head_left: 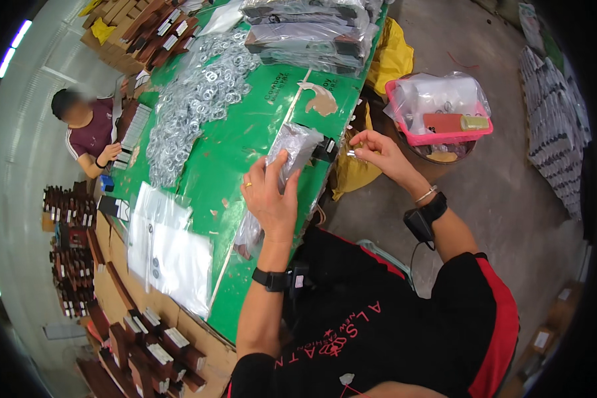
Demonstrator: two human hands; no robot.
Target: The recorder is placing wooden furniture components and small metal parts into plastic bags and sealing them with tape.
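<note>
A long narrow piece in a clear plastic bag [292,147] lies along the near edge of the green table, with a dark end sticking out toward the right. My left hand [270,192] rests on top of this bag, fingers spread and pressing the plastic. Beyond the table edge, my right hand [383,154] is raised, thumb and forefinger pinched together. Between those fingertips is a small, clear, shiny piece [351,151], too small to name for certain. A black label or box end [326,150] shows by the bag's right end.
A heap of clear rings [209,86] covers the table's far middle. Flat plastic bags [172,249] lie at left, wrapped packs [305,40] at the back. A pink basket [414,139] stands right. Dark wooden pieces [146,348] are stacked lower left. A co-worker [89,132] works opposite.
</note>
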